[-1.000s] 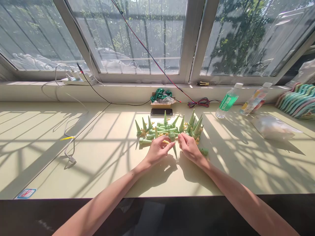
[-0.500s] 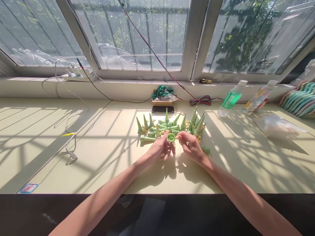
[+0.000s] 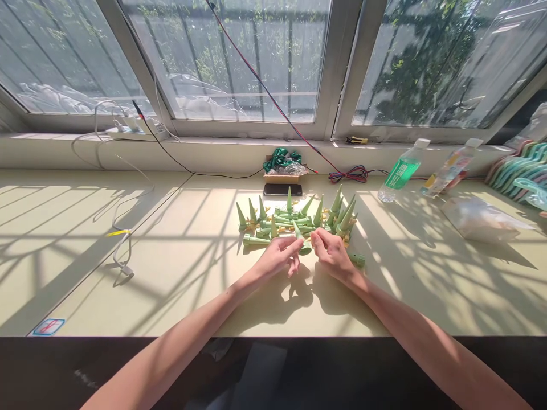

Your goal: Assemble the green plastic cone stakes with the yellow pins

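Observation:
Between thumb and fingers, my left hand (image 3: pixel 280 254) grips a green plastic cone (image 3: pixel 301 239) by its wide base. The cone's tip points up and away from me. Close beside it on the right, my right hand (image 3: pixel 330 250) is closed in a pinch; whatever is between those fingertips is too small to make out. Just beyond both hands lies a cluster of similar green cones (image 3: pixel 318 212), some upright and some on their sides, with small yellowish pieces among them. One more green piece (image 3: pixel 358 260) lies right of my right wrist.
A dark phone (image 3: pixel 282 189) lies behind the cones, before a small box (image 3: pixel 280 178) with green material. Two bottles (image 3: pixel 399 175) stand at the right near a clear bag (image 3: pixel 481 219). A white cable (image 3: pixel 122 256) lies on the left; the table's front edge is near me.
The cone in my left hand has tilted from showing its open base toward me to pointing its tip up. At far right, a pale-blue object has appeared by the stacked items.

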Tool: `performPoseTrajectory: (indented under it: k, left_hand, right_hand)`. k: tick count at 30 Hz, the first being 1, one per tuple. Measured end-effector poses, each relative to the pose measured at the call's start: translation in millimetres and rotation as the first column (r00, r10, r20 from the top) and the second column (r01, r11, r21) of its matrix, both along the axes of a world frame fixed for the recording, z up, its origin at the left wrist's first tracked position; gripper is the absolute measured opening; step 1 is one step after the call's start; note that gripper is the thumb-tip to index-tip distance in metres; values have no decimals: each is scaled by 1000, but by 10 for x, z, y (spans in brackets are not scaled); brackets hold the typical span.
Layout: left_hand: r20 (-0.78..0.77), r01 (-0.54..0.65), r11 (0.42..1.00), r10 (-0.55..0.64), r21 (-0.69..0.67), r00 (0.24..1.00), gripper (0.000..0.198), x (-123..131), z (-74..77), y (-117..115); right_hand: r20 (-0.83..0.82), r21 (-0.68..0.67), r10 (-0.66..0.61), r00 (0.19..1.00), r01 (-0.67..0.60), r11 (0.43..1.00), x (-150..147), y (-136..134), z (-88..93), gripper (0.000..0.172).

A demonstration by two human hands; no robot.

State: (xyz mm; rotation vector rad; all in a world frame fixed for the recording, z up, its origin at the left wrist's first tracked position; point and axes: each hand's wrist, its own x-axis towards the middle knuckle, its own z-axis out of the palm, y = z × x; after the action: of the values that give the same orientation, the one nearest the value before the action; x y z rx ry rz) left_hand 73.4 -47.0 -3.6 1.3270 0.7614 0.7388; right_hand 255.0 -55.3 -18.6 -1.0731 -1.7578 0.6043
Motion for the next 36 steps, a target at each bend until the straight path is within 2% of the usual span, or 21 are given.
performPoseTrajectory:
  k: [3, 6, 10, 12, 14, 17, 20, 22, 24, 27, 29, 32, 36]
  left_hand:
    - [-99, -34, 993, 46, 114, 994, 42, 4, 17, -25]
    - [-161, -99, 954, 149, 282, 976, 38, 13, 11, -42]
    - [-143, -130, 814, 252, 566, 957, 29, 17, -36, -35]
    - [-151, -128, 748, 294, 651, 944, 25, 17, -49, -32]
    - [-159, -136, 713, 331, 688, 930, 22, 20, -47, -38]
    - [-118, -224, 742, 378, 632, 918, 24, 32, -23, -58]
    - [-92, -301, 825, 388, 477, 917, 31, 42, 4, -67]
    - [-101, -270, 901, 320, 340, 942, 45, 42, 15, -59]
    - [-94, -182, 970, 199, 162, 975, 63, 38, 16, -47]
    - [-69, -61, 998, 58, -32, 996, 70, 29, 7, -35]
    - [-64, -36, 997, 32, -65, 997, 67, 24, -3, -34]
    - [-72, -33, 998, 30, -47, 997, 61, 20, -14, -37]
    - [-154, -66, 992, 82, 109, 985, 48, 23, -15, -57]
  right_hand:
    - [4, -24, -21, 1000, 21, 999, -7, 0, -6, 40]
    - [19, -26, -40, 999, 40, 999, -15, 2, -7, 43]
    - [25, -24, -48, 999, 49, 999, -16, 15, -3, 45]
    - [19, -27, -46, 999, 46, 999, -13, 19, 4, 45]
    - [9, -28, -42, 999, 42, 999, -9, 19, 12, 43]
    - [-19, -20, -60, 998, 59, 998, 1, 17, 17, 41]
    - [-58, -6, -93, 994, 93, 996, 11, 14, 19, 38]
    - [-61, 9, -97, 993, 97, 995, 15, 10, 28, 36]
    - [-28, 34, -75, 997, 76, 997, 17, 1, 47, 35]
    - [32, 65, -13, 999, 11, 998, 18, -10, 74, 35]
    - [39, 60, 13, 999, -15, 998, 17, -14, 79, 35]
    - [17, 6, 17, 1000, -17, 1000, 12, -17, 63, 35]
    - [-17, -62, 2, 1000, -3, 998, -1, -13, 29, 37]
